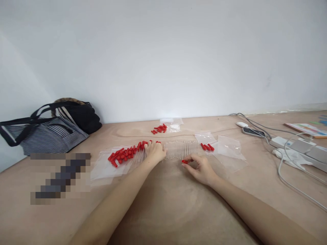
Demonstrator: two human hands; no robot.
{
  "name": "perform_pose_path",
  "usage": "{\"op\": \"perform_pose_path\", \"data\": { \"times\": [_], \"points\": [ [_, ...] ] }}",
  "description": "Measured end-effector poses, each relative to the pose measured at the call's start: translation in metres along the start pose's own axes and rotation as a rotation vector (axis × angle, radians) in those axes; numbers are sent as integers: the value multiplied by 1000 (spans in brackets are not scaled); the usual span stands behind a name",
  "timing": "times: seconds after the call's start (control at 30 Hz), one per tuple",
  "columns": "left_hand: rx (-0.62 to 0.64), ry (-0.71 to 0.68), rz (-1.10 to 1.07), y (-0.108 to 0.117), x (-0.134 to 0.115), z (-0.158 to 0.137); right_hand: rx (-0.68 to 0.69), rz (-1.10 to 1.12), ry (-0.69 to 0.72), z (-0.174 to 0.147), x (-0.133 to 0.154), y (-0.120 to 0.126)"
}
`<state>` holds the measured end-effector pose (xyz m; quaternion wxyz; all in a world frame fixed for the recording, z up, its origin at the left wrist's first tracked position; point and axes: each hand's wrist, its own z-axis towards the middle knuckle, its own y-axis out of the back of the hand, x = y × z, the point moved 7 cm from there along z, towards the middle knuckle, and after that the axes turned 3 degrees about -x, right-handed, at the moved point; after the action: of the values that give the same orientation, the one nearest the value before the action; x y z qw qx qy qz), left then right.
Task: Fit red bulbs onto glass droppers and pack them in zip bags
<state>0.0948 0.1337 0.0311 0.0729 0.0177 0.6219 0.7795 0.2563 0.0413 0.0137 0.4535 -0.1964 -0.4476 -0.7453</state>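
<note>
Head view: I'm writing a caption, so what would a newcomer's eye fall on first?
The bright red pieces stand out first, heaped left of centre over a clear plastic bag and reaching the left hand. The right hand holds another red piece near a row of thin pale rods. At far left sits a striped bag.

This looks like an ordinary room in a home or a small office, though which of the 2 cannot be told: a broad, light-brown, wood-look table (163, 207) stands against a smooth white wall (163, 61). Personal and everyday items share it, with a black-and-white striped fabric bag (61, 136) at the left and a white, blocky power strip (315, 164) with a looping pale-grey cable (291, 186) at the right. Small red tapered pieces (122, 156) and thin clear tubes (184, 148) make its middle a makeshift workspace.
</note>
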Motion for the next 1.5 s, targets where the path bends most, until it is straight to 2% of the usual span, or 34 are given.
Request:
{"op": "perform_pose_path", "data": {
  "times": [0.13, 0.27, 0.4, 0.5, 0.53, 0.6, 0.7, 0.8, 0.97, 1.33, 1.5],
  "points": [
    [68, 52, 21, -10, -1, 7, 28, -47, 55, 0, 2, -1],
    [102, 44, 28, -1, -2, 8, 48, -56, 99, 1, 5, -2],
    [66, -93, 15, 19, -6, -14, 48, -61, 106, 2, 6, -1],
    [37, -252, -25, 21, -6, -45, 35, -78, 80, 2, 2, -1],
    [15, -313, -46, 19, -6, -56, 35, -92, 77, 2, 2, -2],
    [-148, -550, -159, 21, -11, -78, 50, -131, 87, 2, 2, -5],
    [-383, -685, -260, 22, -7, -97, 103, -167, 125, 0, 7, -11],
    [-452, -715, -307, 22, -6, -101, 127, -132, 152, -2, 12, -15],
    [-380, -698, -342, 20, -10, -99, 150, -67, 192, -3, 17, -17],
    [-367, -702, -362, 19, -8, -100, 202, -13, 191, -3, 17, -18],
    [-343, -723, -352, 20, -10, -102, 207, 83, 119, -4, 15, -20]
  ]
}}
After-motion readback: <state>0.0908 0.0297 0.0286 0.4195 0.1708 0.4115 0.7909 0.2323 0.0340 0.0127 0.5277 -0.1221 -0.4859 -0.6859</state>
